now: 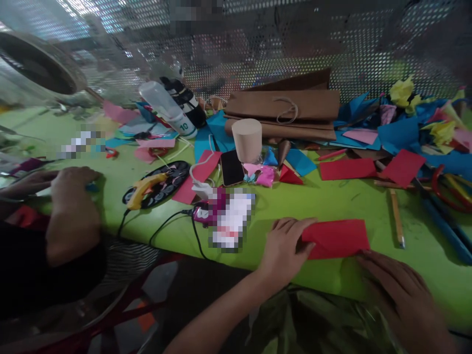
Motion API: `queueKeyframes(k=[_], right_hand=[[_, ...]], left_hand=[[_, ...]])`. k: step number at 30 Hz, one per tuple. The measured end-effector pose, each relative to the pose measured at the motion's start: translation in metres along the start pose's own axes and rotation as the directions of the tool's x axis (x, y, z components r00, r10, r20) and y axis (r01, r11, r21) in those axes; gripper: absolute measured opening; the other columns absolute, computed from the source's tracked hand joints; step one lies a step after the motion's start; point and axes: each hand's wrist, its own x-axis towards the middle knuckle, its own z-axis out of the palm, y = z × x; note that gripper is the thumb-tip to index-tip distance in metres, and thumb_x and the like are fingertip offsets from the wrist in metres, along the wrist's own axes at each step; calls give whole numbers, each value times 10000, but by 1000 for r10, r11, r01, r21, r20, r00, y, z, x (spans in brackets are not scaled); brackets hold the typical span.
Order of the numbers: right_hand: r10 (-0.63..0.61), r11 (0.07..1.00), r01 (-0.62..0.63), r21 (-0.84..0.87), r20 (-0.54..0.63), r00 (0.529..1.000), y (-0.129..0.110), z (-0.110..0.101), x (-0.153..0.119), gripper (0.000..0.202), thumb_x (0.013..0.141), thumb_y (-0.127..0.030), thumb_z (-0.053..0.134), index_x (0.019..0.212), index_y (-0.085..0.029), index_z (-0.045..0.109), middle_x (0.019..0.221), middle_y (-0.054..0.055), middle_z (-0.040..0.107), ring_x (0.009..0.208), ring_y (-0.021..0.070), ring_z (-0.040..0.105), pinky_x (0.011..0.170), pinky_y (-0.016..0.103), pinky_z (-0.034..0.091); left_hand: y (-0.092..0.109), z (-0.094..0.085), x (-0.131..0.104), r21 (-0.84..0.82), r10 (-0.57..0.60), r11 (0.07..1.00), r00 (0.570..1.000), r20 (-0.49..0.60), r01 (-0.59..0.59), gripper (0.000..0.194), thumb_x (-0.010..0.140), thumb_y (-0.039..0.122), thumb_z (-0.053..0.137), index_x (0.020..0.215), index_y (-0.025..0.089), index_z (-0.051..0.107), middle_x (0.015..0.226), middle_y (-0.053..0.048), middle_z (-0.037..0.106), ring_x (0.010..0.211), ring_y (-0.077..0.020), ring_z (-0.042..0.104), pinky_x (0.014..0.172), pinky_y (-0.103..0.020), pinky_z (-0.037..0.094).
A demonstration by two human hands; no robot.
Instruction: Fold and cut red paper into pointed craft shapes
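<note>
A folded rectangle of red paper lies near the front edge of the green table. My left hand is closed on its left end, with the thumb below and the fingers above. At the paper's lower right corner are the fingertips of my right hand, bent and close together on the corner. That hand's thumb is mostly hidden. A yellow pencil lies to the right of the paper. Two more red paper pieces are spread behind it.
Left of my hands lie a phone with a lit screen, a yellow glue gun on a black palette, and a dark phone. A cardboard cylinder stands behind. Blue-handled scissors lie right. Another person's arm rests at far left.
</note>
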Motion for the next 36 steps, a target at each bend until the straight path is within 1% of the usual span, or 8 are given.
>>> queueKeyframes(k=[3,7,11,14,17,22,30,36], right_hand=[[43,996,-49,-69,-90,995,-7,-4,15,643,980,-262,593,1584,-267,372,1346,142,656,1110,334,668,898,491,511],[-20,995,3,-100,-170,985,-21,-12,39,786,943,-105,584,1631,-295,256,1416,160,602,1166,319,644,877,439,505],[-114,993,118,30,-112,987,-24,-19,53,470,958,-102,516,1391,-274,581,1200,95,701,1009,248,681,831,389,509],[-46,989,69,131,-172,984,-21,-25,54,234,956,-153,547,1105,-266,687,1093,71,705,959,230,689,818,368,537],[52,971,-10,239,-170,984,-16,-31,47,157,930,-203,593,1025,-281,690,1137,66,697,971,236,702,788,352,567],[197,942,-181,284,-25,980,-1,-29,28,218,908,-199,564,1039,-296,709,1217,60,701,1054,260,709,823,372,576],[126,966,-138,220,69,990,27,-26,11,268,888,-178,546,1065,-272,725,1187,61,758,1076,295,684,919,467,524],[108,947,-153,281,168,980,33,-26,11,312,877,-193,598,1130,-294,749,1251,47,748,1087,294,659,939,486,499]], left_hand=[[8,2,-6,-27,59,998,997,-53,-60,426,930,152,636,1343,244,587,1059,-27,763,950,-189,677,851,-348,540],[21,8,-18,74,297,954,951,-90,-291,492,959,97,530,1432,233,516,973,-26,758,824,-161,673,800,-330,527],[32,6,-28,69,434,900,901,-30,-431,543,979,140,530,1496,288,456,974,2,759,854,-141,686,883,-318,511],[30,-6,-28,31,488,869,865,115,-494,512,998,421,572,1482,281,481,1301,-45,705,1182,-178,646,1086,-341,449],[19,-15,-24,94,444,865,838,317,-493,689,965,584,562,1553,268,394,1601,-70,458,1478,-251,407,1248,-448,270],[0,-7,-25,117,346,876,779,522,-468,877,898,633,630,1611,273,267,1684,-80,294,1547,-285,283,1273,-554,152],[-1,-5,-31,139,314,877,767,559,-460,732,908,412,695,1551,254,382,1693,-71,272,1573,-257,221,1283,-555,108],[3,-4,-34,110,303,908,814,495,-405,594,894,311,706,1451,222,517,1580,-122,472,1527,-290,332,1263,-566,175]])
